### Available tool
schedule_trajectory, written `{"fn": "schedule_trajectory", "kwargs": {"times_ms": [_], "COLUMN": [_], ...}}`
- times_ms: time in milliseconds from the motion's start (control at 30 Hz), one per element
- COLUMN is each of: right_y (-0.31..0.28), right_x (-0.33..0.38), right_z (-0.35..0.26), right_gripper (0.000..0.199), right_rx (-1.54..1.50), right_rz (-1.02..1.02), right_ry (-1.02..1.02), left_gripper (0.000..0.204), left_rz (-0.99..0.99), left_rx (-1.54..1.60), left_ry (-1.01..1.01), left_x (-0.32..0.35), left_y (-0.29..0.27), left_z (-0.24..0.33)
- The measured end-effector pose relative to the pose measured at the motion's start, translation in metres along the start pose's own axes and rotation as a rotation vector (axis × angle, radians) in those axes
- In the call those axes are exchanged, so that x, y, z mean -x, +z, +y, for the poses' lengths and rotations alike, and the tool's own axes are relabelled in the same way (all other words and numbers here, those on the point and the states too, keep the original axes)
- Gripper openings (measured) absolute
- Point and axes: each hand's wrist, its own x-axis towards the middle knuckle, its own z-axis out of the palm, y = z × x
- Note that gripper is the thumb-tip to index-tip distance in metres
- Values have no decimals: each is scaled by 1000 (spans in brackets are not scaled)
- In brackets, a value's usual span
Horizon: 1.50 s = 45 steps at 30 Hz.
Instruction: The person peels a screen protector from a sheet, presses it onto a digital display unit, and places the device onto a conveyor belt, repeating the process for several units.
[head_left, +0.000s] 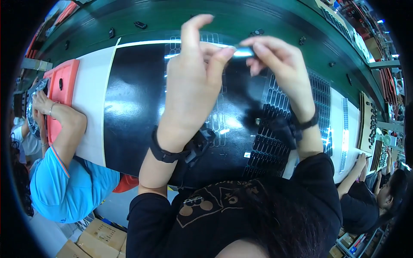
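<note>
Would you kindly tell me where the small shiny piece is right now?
The small shiny piece is at the upper centre of the head view, between the fingertips of the left hand and the right hand, over the black mat.

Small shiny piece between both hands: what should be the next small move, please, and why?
Perhaps steady the small shiny piece first: fingers of the left hand and right hand meet at its opposite ends, yet blur hides its details.
</note>
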Motion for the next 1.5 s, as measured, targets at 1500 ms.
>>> {"fn": "schedule_trajectory", "kwargs": {"times_ms": [1500], "right_y": [24], "right_x": [25], "right_z": [-50], "right_gripper": [32], "right_rx": [366], "right_rz": [127], "right_ry": [-408], "left_gripper": [11], "left_rz": [63], "left_rx": [433], "left_ry": [-131], "left_x": [4], "left_y": [-19], "left_z": [35]}}
